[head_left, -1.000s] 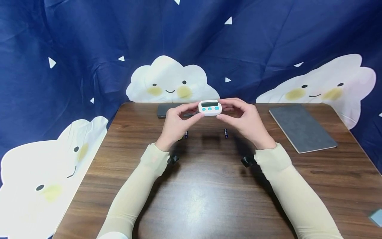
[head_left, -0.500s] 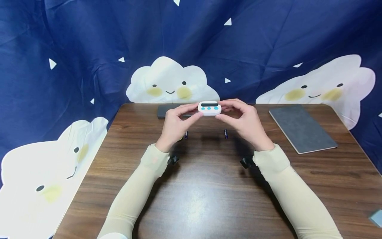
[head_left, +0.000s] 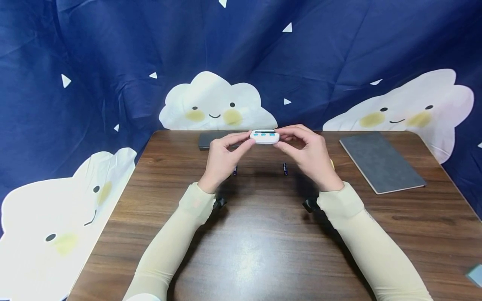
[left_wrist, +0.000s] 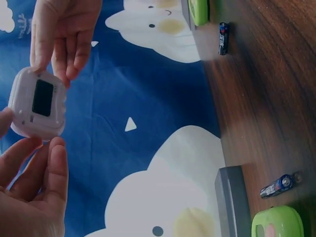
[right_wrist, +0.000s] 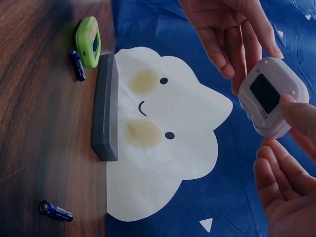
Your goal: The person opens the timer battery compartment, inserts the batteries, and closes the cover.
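Note:
Between my two hands, above the far part of the table, is a white digital timer (head_left: 265, 137) with three blue buttons and a dark display seen at a shallow angle. My left hand (head_left: 225, 156) pinches its left end between thumb and fingers. At the opposite end, my right hand (head_left: 310, 154) grips it the same way. The timer's back (left_wrist: 58, 101) shows a dark rectangle in both wrist views. Two small dark blue batteries lie on the table beneath, one battery (head_left: 235, 169) by my left hand and another battery (head_left: 285, 169) nearer my right.
A dark grey box (head_left: 208, 141) stands at the table's back edge, partly behind my left hand. Near it sits a green device (right_wrist: 88, 42); a second green device (left_wrist: 199, 11) is at the other side. A grey notebook (head_left: 381, 161) lies right, a light blue object (head_left: 475, 274) front right.
The timer has tilted so its display and buttons look flatter, with more of its lower edge showing. My hands have barely shifted, both still holding it.

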### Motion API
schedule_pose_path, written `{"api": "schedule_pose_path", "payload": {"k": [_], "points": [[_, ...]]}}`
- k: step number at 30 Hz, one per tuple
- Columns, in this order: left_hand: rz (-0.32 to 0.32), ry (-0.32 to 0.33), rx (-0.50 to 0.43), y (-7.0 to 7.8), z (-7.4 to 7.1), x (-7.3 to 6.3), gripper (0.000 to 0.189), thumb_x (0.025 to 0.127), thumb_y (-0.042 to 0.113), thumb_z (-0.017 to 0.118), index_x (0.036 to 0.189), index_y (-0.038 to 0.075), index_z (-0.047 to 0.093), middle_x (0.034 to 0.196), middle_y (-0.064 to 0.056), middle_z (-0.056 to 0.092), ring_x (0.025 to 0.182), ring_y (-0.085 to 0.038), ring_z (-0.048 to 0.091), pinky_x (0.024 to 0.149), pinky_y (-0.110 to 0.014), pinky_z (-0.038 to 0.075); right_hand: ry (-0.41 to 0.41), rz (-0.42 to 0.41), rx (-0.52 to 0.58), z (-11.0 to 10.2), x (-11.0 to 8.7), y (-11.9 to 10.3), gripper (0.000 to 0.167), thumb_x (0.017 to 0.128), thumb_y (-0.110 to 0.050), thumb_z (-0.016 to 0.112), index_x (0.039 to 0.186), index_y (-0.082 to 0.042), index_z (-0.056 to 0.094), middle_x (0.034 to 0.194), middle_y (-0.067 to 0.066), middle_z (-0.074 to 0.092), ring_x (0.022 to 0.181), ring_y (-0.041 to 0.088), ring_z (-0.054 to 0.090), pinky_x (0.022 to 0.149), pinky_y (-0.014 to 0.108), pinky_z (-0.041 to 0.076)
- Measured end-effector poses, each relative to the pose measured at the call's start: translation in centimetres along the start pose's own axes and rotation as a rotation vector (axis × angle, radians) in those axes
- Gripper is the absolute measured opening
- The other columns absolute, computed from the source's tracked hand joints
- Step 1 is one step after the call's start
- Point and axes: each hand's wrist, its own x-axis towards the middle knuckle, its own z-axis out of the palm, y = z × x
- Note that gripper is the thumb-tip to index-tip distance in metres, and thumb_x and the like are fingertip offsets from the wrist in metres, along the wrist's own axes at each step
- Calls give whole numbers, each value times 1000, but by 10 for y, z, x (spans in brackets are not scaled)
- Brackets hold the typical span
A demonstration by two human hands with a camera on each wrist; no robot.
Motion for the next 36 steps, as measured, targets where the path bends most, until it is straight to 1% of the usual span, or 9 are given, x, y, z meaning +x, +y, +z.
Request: {"api": "schedule_pose_path", "payload": {"k": [7,12,15,18,21,26,29,33,36], "points": [[51,-18,39,-2,5,-1,34,102,18,85,135,10,82,126,-10,85,105,-11,79,89,-25,66,49,11,-33,2,-1,-2,27,97,-7,88,123,-8,84,109,10,83,94,-2,72,88,11,59],[124,-20,122,0,7,-2,39,101,13,85,140,10,78,122,-14,86,102,-20,81,90,-40,71,61,43,-74,1,-2,-4,27,97,-11,89,123,-9,85,104,11,84,89,-6,70,85,7,57],[170,-22,165,0,8,-3,42,101,12,84,142,8,77,119,-14,86,103,-24,82,91,-46,71,59,59,-63,1,-2,-5,32,98,-12,88,130,-13,84,106,12,86,88,-5,71,83,7,57],[214,-26,199,0,9,-3,44,102,12,84,144,7,75,117,-12,87,105,-25,82,92,-47,70,60,71,-54,0,-2,-7,40,99,-13,87,139,-18,81,105,13,86,84,-5,71,80,8,56],[245,-33,216,0,9,-3,47,101,12,85,146,6,73,116,-11,87,103,-24,81,91,-43,70,55,85,-38,0,-1,-8,45,101,-15,86,144,-22,78,103,14,86,82,-4,70,78,8,55],[291,-51,247,-1,8,-3,54,97,11,89,148,5,72,107,-11,88,98,-25,80,90,-38,69,8,119,21,-4,0,-9,44,102,-16,84,145,-22,77,101,15,85,79,1,71,72,12,53],[308,-62,266,-1,8,-3,58,94,11,92,148,4,71,106,-13,87,98,-26,79,91,-36,69,-41,154,70,-7,1,-8,43,104,-14,82,146,-18,76,98,7,85,79,3,74,70,14,56],[314,-73,279,-1,8,-3,62,92,11,94,149,3,71,115,-14,86,103,-27,78,94,-33,68,-115,219,149,-11,3,-5,42,105,-14,80,147,-13,75,93,-8,82,80,11,77,75,18,63],[322,-75,280,-1,6,-2,61,91,13,95,147,3,72,124,-15,85,108,-29,78,94,-36,67,-162,267,204,-13,4,-4,42,106,-15,79,147,-11,74,93,-10,81,81,14,77,78,21,65]]}}
